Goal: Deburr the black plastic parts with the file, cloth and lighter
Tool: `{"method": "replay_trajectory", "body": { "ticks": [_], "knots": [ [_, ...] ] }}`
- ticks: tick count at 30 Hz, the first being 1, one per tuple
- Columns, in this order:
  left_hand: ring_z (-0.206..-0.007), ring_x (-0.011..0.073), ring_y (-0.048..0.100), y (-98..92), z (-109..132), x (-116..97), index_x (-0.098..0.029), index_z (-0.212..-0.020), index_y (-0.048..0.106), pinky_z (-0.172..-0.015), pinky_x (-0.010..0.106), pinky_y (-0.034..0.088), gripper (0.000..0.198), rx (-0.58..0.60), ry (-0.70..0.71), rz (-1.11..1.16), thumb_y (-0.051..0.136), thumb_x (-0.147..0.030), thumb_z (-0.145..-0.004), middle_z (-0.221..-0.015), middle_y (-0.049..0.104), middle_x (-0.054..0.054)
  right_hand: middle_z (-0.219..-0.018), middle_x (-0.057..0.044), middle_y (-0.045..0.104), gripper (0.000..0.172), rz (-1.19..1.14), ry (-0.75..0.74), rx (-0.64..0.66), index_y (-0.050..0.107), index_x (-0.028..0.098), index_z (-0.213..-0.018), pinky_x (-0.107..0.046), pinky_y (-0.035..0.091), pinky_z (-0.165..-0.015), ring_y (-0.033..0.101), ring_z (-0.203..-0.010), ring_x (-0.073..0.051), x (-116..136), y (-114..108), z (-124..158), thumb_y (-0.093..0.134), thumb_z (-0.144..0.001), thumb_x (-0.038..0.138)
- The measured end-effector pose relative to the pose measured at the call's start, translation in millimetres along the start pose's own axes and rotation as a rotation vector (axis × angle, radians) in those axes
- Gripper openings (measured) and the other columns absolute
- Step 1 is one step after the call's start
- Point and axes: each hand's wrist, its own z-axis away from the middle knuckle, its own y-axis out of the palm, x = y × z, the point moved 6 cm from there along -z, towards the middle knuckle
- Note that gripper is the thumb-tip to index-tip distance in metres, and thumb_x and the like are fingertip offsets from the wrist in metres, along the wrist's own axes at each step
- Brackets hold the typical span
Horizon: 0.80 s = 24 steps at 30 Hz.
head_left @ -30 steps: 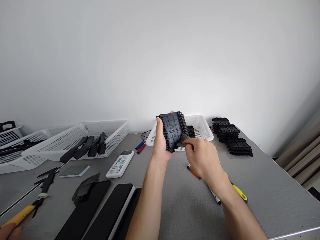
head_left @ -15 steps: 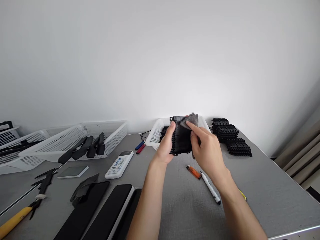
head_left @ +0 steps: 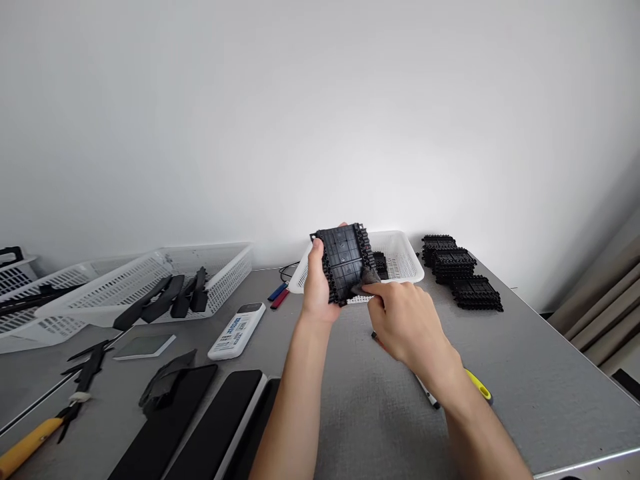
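My left hand [head_left: 317, 290] grips a black ridged plastic tile [head_left: 344, 261] and holds it upright above the grey table [head_left: 380, 413]. My right hand [head_left: 403, 320] pinches a small dark grey cloth [head_left: 369, 278] against the tile's lower right corner. Just behind the tile stands a white perforated basket [head_left: 400, 257] with another black tile inside. Stacks of the same black tiles [head_left: 457, 270] lie to the right of the basket.
A lighter and a white marker lie partly hidden under my right forearm, beside a yellow-handled tool [head_left: 479, 387]. Left: white baskets [head_left: 150, 283] with black strips, a white remote [head_left: 237, 330], black flat devices [head_left: 210, 427], pliers with yellow handle [head_left: 30, 440], red and blue pens [head_left: 277, 295].
The cloth moved from the tile's top edge down to its lower right corner. The tile turned back to face me and shifted slightly left.
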Motion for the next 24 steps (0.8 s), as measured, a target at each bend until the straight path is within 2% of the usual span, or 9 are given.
{"method": "replay_trajectory", "body": {
  "ticks": [2,4,7,9,10,13,16,21,24],
  "knots": [
    [-0.118,0.025,0.065,-0.3,0,3,-0.024,-0.125,0.067,-0.098,0.034,0.053,0.052,0.01,-0.009,-0.008,0.05,-0.059,-0.09,-0.125,0.071,0.006,-0.066,-0.003,0.068,0.034,-0.032,0.043,-0.038,0.073,0.023,-0.074,-0.029,0.022,-0.055,0.059,-0.061,-0.017,-5,-5,1,0.043,-0.089,0.015],
    [-0.118,0.0246,0.065,-0.3,-1,4,-0.026,-0.127,0.066,-0.099,0.034,0.053,0.052,0.014,0.011,-0.006,0.051,-0.059,-0.09,-0.125,0.071,0.005,-0.062,-0.002,0.066,0.033,-0.101,0.079,-0.107,0.072,0.022,-0.074,-0.028,0.025,-0.054,0.056,-0.057,-0.015,-10,-14,2,0.043,-0.088,0.015],
    [-0.119,0.0253,0.065,2.7,0,9,-0.027,-0.128,0.065,-0.1,0.036,0.052,0.054,0.037,-0.005,-0.007,0.052,-0.061,-0.089,-0.122,0.072,0.005,-0.077,-0.002,0.071,0.034,-0.267,0.019,-0.299,0.074,0.021,-0.102,-0.026,0.034,-0.057,0.057,-0.06,-0.014,-13,-30,5,0.042,-0.091,0.016],
    [-0.121,0.0267,0.064,7.8,4,15,-0.026,-0.125,0.067,-0.102,0.038,0.05,0.054,0.085,-0.064,-0.014,0.054,-0.062,-0.087,-0.12,0.073,0.005,-0.091,-0.005,0.072,0.04,-0.345,-0.062,-0.404,0.067,0.019,-0.124,-0.026,0.039,-0.062,0.061,-0.069,-0.015,-11,-36,5,0.039,-0.096,0.018],
    [-0.122,0.0275,0.063,10.5,6,18,-0.026,-0.123,0.069,-0.104,0.038,0.049,0.054,0.112,-0.099,-0.019,0.055,-0.063,-0.086,-0.119,0.074,0.005,-0.094,-0.006,0.071,0.042,-0.356,-0.09,-0.418,0.063,0.018,-0.13,-0.026,0.041,-0.064,0.061,-0.072,-0.015,-10,-35,4,0.037,-0.098,0.019],
    [-0.125,0.03,0.06,16.3,13,27,-0.023,-0.115,0.073,-0.107,0.039,0.047,0.054,0.165,-0.174,-0.042,0.059,-0.065,-0.084,-0.118,0.074,0.007,-0.088,-0.007,0.068,0.045,-0.272,-0.093,-0.345,0.058,0.016,-0.139,-0.025,0.041,-0.062,0.061,-0.071,-0.016,-6,-21,-4,0.035,-0.099,0.019],
    [-0.128,0.0311,0.058,16.4,15,28,-0.021,-0.112,0.074,-0.109,0.039,0.044,0.051,0.159,-0.131,-0.083,0.064,-0.062,-0.082,-0.118,0.074,0.008,-0.084,-0.005,0.067,0.048,-0.102,-0.025,-0.272,0.056,0.02,-0.142,-0.025,0.037,-0.057,0.06,-0.065,-0.015,-5,-9,-10,0.034,-0.099,0.017],
    [-0.125,0.0288,0.06,15.4,10,22,-0.022,-0.123,0.069,-0.108,0.037,0.045,0.056,0.171,-0.083,-0.042,0.06,-0.062,-0.084,-0.12,0.073,0.007,-0.088,-0.006,0.07,0.054,0.068,0.002,-0.137,0.045,0.023,-0.15,-0.026,0.037,-0.054,0.064,-0.064,-0.017,2,2,-11,0.034,-0.097,0.016],
    [-0.12,0.0261,0.064,12.6,6,17,-0.028,-0.129,0.065,-0.104,0.037,0.048,0.056,0.122,-0.05,-0.005,0.053,-0.064,-0.088,-0.122,0.072,0.004,-0.091,-0.008,0.071,0.054,0.1,-0.035,-0.024,0.046,0.022,-0.149,-0.027,0.04,-0.056,0.067,-0.069,-0.019,7,6,-10,0.036,-0.096,0.017]
  ]
}}
